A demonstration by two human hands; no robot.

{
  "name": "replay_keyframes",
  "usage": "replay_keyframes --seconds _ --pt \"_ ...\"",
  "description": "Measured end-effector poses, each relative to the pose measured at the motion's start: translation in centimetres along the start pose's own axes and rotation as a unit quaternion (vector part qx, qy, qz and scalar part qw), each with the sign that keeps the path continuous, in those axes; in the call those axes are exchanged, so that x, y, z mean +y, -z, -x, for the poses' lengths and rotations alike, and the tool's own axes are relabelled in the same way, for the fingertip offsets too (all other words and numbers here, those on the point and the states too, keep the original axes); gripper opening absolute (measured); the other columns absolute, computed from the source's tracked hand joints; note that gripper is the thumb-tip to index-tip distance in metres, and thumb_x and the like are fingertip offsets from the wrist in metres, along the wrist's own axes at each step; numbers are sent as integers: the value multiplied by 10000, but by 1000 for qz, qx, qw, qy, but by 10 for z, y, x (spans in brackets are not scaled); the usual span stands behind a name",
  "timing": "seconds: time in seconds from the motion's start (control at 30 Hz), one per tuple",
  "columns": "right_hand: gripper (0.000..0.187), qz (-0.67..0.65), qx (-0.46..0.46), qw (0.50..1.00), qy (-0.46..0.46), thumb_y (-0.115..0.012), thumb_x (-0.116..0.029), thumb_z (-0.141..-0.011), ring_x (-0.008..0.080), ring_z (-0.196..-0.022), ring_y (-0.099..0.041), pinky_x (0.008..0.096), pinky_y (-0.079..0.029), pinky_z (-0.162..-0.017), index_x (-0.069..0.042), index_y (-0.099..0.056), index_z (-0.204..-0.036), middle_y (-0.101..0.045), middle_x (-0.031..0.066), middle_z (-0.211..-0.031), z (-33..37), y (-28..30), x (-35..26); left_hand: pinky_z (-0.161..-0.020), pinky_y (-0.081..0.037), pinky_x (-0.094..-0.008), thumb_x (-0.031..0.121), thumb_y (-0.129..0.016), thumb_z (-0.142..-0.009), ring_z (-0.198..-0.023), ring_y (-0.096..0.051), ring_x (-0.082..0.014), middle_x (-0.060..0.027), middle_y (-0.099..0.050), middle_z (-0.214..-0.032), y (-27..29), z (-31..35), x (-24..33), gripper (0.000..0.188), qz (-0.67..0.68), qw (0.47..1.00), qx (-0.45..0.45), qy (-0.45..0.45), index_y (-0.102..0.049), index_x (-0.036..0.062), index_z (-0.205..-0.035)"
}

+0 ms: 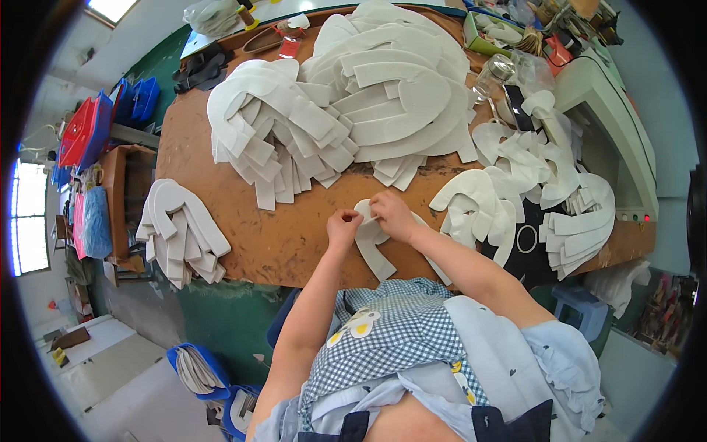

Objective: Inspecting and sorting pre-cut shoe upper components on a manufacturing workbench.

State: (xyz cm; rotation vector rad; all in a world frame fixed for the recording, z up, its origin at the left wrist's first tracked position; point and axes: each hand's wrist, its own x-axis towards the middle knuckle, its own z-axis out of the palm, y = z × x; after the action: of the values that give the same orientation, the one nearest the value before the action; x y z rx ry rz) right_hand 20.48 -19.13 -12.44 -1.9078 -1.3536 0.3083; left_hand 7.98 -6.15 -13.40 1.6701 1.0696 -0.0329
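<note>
We have one white curved piece [375,259] in work, lying on the brown tabletop [283,247] close in front of us. Around it wait many pieces of like shape: a small stack [185,221] at the left, a tall fanned pile [276,121] and a broader pile [401,88] toward the back, loose thin pieces [471,202] to the right, and another stack [582,228] near the right edge. With so many about, we judge the work to be partway through, one piece at a time, but we cannot tell which piles are finished and which are left.

Both our forearms reach up from below and converge on the piece's curved top. Our left hand [344,227] has thumb and fingertips pressed together at its left edge; whether they pinch the edge or something tiny, we cannot make out. Our right hand [394,214] bends over the top with fingers curled, its fingertips near the left ones; its exact grip is hidden.
</note>
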Motion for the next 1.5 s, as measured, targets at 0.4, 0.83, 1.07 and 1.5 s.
replay_keyframes --seconds 0.4,0.83,1.07,1.5 --pt "93 -227 43 947 -221 -649 -82 -856 81 -772 -602 255 -489 -679 -33 -626 -932 -654 13 -812 30 112 -71 -764 -505 -356 103 -679 -791 -831 -655 -267 -132 -680 -896 39 -5 -14 260 -28 987 138 -78 -640 14 -1032" --pt "416 274 224 918 -180 -642 -113 -795 387 -1041 -536 458 -437 -912 -20 -499 -1175 -570 185 -1098 8 144 -2 -884 -450 -418 91 -746 -705 -1063 -502 -345 -151 -500 -1133 43 14 -9 514 -250 947 185 -78 -489 58 -1148" --pt "506 75 -62 981 -167 -711 -122 -714 339 -1087 -492 420 -456 -867 -26 -508 -1168 -495 163 -1148 6 14 -45 -837 -470 -420 77 -728 -714 -1029 -520 -340 -140 -507 -1109 34 24 4 444 -262 937 174 -155 -506 64 -1098" --pt "429 153 -51 986 -46 -680 -46 -684 299 -1000 -515 397 -437 -819 -59 -524 -1082 -521 112 -1047 19 -14 -32 -903 -428 -426 114 -778 -677 -1076 -464 -361 -169 -483 -1104 22 40 -16 555 -211 945 221 -116 -470 24 -1130"
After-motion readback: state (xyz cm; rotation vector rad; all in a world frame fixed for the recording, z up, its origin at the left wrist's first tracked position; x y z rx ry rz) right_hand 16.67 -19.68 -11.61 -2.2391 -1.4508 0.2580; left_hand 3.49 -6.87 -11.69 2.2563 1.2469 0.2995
